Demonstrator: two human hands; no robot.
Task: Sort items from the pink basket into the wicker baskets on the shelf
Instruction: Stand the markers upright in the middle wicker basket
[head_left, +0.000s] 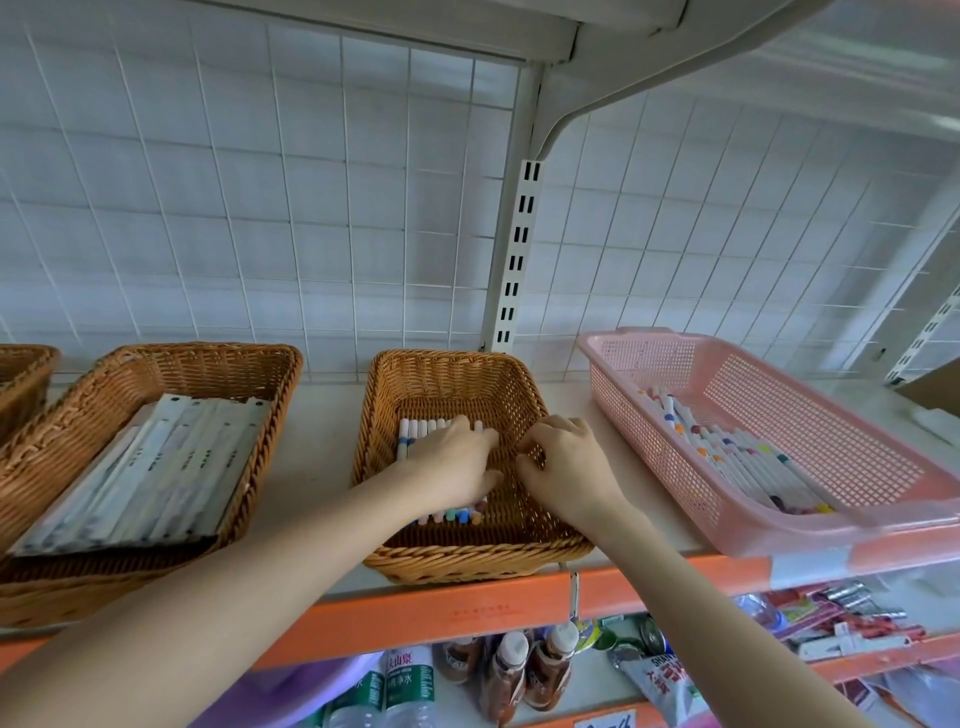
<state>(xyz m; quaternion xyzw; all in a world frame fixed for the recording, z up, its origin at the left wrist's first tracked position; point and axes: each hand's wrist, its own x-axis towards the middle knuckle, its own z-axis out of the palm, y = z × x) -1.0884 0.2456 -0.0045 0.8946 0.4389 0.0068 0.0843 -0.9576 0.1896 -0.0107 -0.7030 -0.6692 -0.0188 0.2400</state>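
Both hands reach into the middle wicker basket (467, 566) on the shelf (311, 457). The left hand (452, 462) lies palm down across a row of markers (415, 431) on the basket floor; only their white far ends and coloured near caps show, the middles being covered. Its fingers bend to the right over the row, with the thumb on the near side; I cannot tell whether it grips the markers or only rests on them. The right hand (566, 467) sits just right of it, knuckles up and fingers curled towards the left hand; its fingertips are turned away, so I cannot tell whether it pinches anything.

The pink basket (649, 441) stands to the right, apart from the wicker one, its near right corner cut off by the frame; more markers (737, 457) lie heaped along its left wall, partly blurred through the mesh.

To the left a larger wicker basket (156, 358) holds long white packets (156, 467) whose print is too small to read; a third basket (21, 379) is cut off at the far left edge.

Below the orange shelf edge (467, 608) are bottles (509, 670) and packets, half hidden by the forearms.
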